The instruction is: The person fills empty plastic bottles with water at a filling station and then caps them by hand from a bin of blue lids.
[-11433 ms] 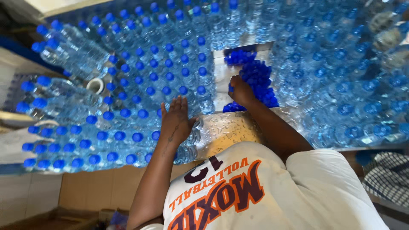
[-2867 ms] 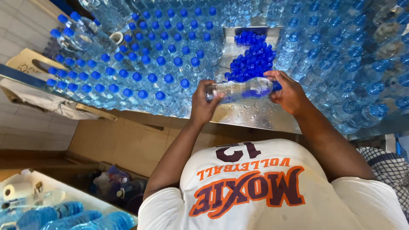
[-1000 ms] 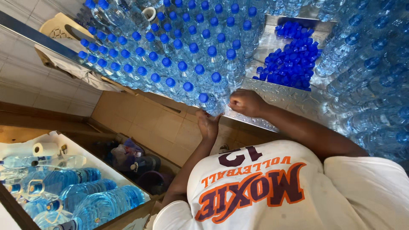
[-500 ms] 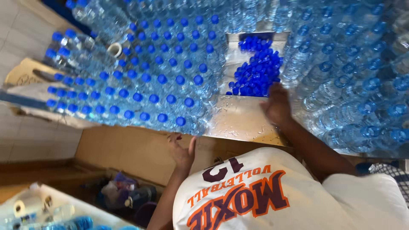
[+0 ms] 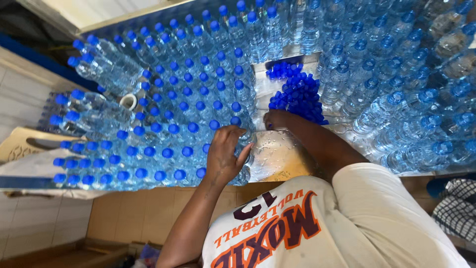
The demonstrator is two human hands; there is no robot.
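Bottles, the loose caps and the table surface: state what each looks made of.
Bottles: clear thin plastic, ribbed walls, see-through. Loose caps: opaque blue plastic, matte with slight sheen. Table surface: likely stainless steel, grey, reflective, wet-looking. Left hand grips one bottle; right hand reaches the caps.

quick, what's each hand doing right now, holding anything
Left hand: fingers curled over the clear plastic water bottles with blue caps, gripping one at the row's edge.
Right hand: closed at the pile of loose blue caps; contents cannot be told.
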